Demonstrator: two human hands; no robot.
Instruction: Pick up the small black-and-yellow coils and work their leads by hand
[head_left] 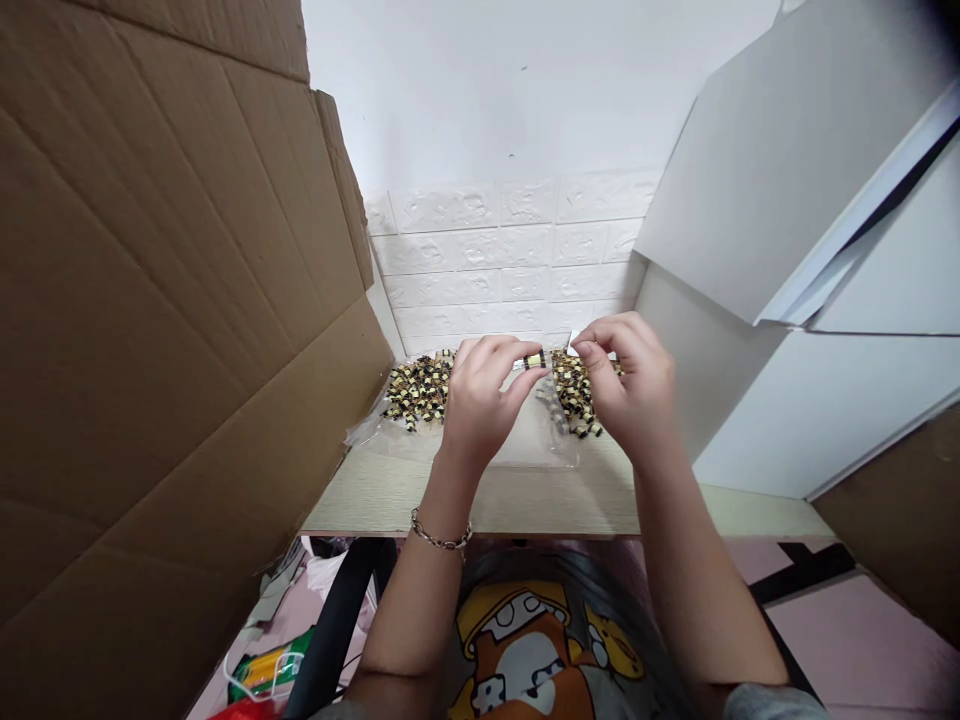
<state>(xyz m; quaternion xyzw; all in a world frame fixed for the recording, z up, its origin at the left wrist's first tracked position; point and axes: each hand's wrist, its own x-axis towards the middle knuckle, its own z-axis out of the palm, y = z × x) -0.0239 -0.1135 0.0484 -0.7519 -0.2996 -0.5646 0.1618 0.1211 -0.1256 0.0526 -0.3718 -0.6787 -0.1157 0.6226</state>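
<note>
My left hand (486,388) pinches a small yellow-and-black wound coil (534,360) between thumb and forefinger, above the table. Thin pale leads seem to stick out of it toward my palm. To its right, my right hand (628,375) is raised with thumb and forefinger closed together; whatever they hold, if anything, is too small to make out. Behind my left hand, a pile of similar coils (420,388) lies on a clear plastic bag (517,440). Another pile of coils (576,395) sits to the right, partly hidden by my right hand.
A tall cardboard sheet (187,300) walls off the left side. White cabinet panels (750,200) stand on the right, and a white brick-pattern wall (480,255) rises behind the pale wooden table (547,505). Below the left edge lies a green and yellow packet (270,668).
</note>
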